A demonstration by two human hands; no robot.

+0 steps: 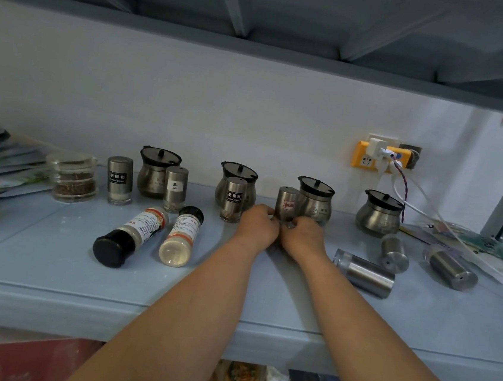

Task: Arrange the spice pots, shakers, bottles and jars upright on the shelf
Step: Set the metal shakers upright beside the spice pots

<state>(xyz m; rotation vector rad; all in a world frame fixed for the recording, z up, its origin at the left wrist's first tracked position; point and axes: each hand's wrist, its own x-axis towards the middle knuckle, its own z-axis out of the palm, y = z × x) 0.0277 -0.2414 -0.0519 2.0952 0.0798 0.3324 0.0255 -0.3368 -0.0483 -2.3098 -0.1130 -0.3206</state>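
Roughly halfway, I judge; the left hand (257, 223) and right hand (303, 236) curl their fingers round the red-labelled shaker (287, 205), upright mid-shelf (50, 262); four pots (157, 171), three other shakers (119, 179) and a glass jar (73, 176) stand; two bottles (132, 235) and three steel shakers (364, 272) lie flat; labels read "Salt" and "Ground pepper"; the red label is illegible.

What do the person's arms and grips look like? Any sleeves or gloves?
The left arm and right arm are bare, no sleeves in view. The left grip and right grip are bare hands, no gloves. No watch or bracelet shows at either wrist.
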